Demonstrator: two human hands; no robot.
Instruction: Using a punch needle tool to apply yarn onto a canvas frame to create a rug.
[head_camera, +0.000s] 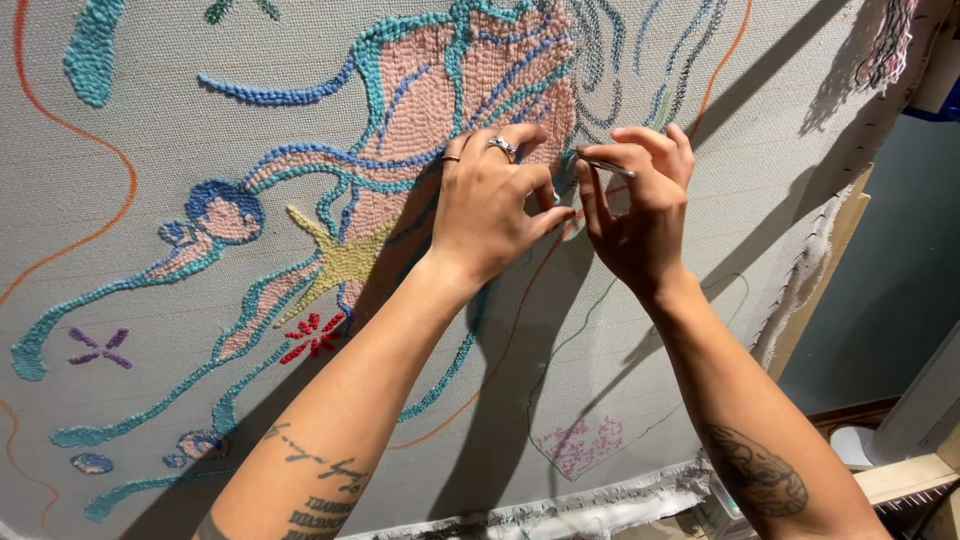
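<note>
Rug cloth (180, 120) partly tufted at upper centre, lower right bare; left hand (495, 200) presses yarn, fingers bent, holding nothing; right hand (640, 200) pinches thin metal tool (610, 167)

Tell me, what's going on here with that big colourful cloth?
A person is working with both hands on a stretched grey cloth covered in looped yarn shapes. The left hand, wearing rings, presses against the cloth at the edge of a pink patch outlined in teal. The right hand pinches a thin metal tool right beside it. A yellow star sits just below.
</note>
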